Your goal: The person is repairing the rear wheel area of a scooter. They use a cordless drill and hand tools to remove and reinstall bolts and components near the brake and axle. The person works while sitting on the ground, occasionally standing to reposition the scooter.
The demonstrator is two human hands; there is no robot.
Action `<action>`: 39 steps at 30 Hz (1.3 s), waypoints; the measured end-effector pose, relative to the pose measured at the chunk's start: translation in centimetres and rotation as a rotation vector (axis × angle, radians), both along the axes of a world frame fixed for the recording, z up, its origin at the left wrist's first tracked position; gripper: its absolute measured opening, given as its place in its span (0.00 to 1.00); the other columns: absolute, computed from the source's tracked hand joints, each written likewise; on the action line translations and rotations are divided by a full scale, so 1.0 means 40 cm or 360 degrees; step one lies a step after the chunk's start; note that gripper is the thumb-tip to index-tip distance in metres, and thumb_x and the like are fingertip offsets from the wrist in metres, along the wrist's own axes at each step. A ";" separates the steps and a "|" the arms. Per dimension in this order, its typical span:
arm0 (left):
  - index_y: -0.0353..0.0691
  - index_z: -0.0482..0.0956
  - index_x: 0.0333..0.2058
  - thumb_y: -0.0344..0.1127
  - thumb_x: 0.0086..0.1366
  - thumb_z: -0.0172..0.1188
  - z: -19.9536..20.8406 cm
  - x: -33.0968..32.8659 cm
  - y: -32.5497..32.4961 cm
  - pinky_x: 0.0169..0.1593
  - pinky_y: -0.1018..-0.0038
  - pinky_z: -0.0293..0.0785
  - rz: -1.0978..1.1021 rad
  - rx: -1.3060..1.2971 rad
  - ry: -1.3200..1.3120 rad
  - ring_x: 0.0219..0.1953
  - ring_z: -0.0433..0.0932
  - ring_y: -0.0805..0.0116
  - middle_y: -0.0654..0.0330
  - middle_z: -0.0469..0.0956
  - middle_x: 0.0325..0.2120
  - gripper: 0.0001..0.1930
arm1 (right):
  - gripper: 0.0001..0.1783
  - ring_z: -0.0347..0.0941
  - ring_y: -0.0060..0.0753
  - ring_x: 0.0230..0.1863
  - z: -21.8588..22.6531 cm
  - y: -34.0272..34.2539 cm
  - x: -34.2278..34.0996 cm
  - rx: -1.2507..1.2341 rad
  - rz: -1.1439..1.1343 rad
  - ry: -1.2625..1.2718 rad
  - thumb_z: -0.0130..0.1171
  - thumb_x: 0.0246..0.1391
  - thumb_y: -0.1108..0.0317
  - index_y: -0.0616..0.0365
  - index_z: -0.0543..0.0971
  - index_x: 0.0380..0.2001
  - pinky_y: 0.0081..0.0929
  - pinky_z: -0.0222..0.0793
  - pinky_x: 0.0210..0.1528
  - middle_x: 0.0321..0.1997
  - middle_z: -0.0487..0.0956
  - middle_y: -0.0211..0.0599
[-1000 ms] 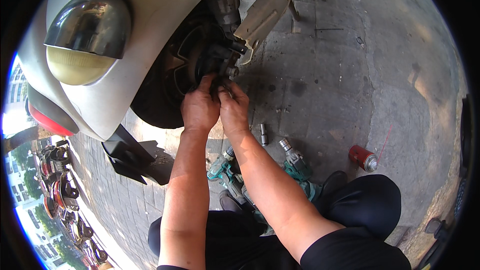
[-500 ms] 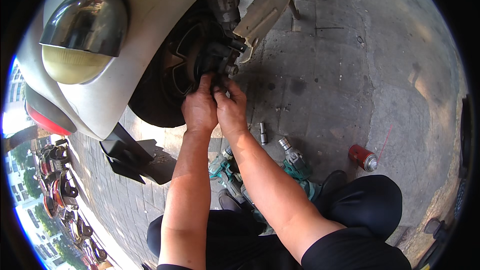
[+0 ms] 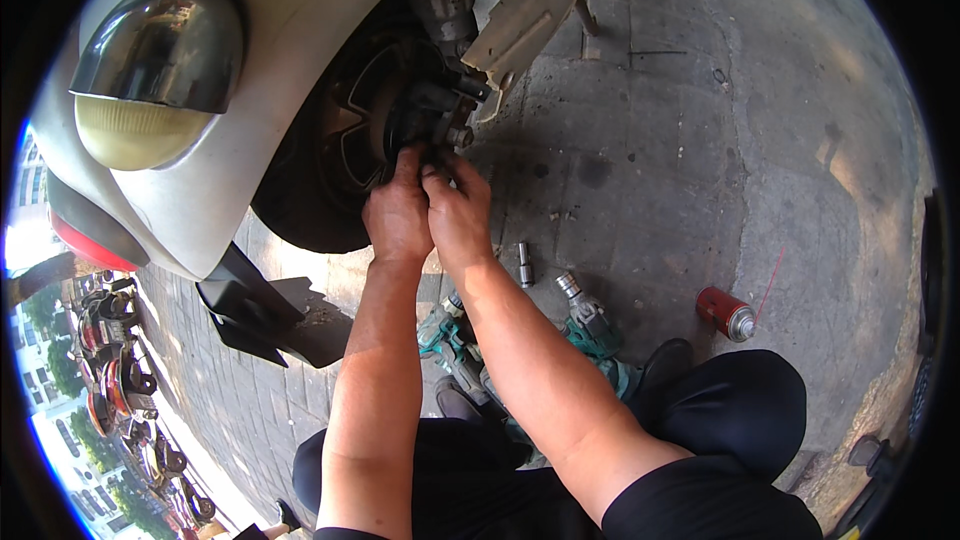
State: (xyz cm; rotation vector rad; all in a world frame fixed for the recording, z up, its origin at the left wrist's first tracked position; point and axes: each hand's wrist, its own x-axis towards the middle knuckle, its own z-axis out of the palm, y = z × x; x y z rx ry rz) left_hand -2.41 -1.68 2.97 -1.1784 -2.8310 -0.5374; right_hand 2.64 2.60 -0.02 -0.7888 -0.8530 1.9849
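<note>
My left hand [image 3: 397, 222] and my right hand [image 3: 462, 222] are side by side, touching, at the lower edge of a dark hub assembly [image 3: 432, 112] on a wheel. Fingers of both are bent inward and pressed together under the hub. Whatever they grip is hidden behind the fingers and in shadow. A bolt end [image 3: 460, 137] sticks out just above my right fingers. The black tyre [image 3: 295, 195] and its spoked rim lie left of the hands, below the vehicle's white body panel [image 3: 290, 30].
Below the hands lie a metal socket [image 3: 525, 265] and two teal power tools [image 3: 592, 328] [image 3: 445, 338]. A red spray can [image 3: 722, 312] with a thin straw lies to the right. A broken pale cover [image 3: 530, 15] juts out beside the hub. A black flap [image 3: 255, 305] hangs at left.
My hands stay at the same spot under the hub, with only slight finger movement. The vehicle sits slightly farther left in view. More of a dark shoe shows at the lower left edge.
</note>
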 end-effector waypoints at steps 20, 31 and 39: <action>0.56 0.74 0.52 0.40 0.63 0.56 0.020 0.009 0.011 0.34 0.57 0.76 0.0052 -0.0031 -0.0147 0.35 0.81 0.44 0.48 0.81 0.31 0.17 | 0.13 0.77 0.37 0.42 0.013 0.013 0.015 0.0240 -0.0026 -0.0242 0.54 0.55 0.73 0.68 0.79 0.41 0.29 0.70 0.48 0.40 0.81 0.48; 0.53 0.72 0.53 0.43 0.61 0.54 0.017 0.029 0.012 0.33 0.52 0.77 0.0074 -0.0046 -0.0174 0.29 0.81 0.45 0.49 0.81 0.24 0.20 | 0.18 0.74 0.31 0.47 -0.016 0.028 0.019 -0.0097 0.0219 -0.0008 0.52 0.59 0.71 0.71 0.77 0.49 0.25 0.70 0.50 0.48 0.80 0.45; 0.43 0.69 0.53 0.42 0.60 0.53 0.020 0.024 0.015 0.37 0.53 0.77 0.0004 -0.0065 -0.0329 0.33 0.81 0.45 0.46 0.81 0.29 0.22 | 0.22 0.71 0.36 0.57 -0.008 0.038 0.021 -0.0168 0.0369 -0.0087 0.48 0.63 0.66 0.68 0.72 0.56 0.31 0.68 0.58 0.58 0.73 0.44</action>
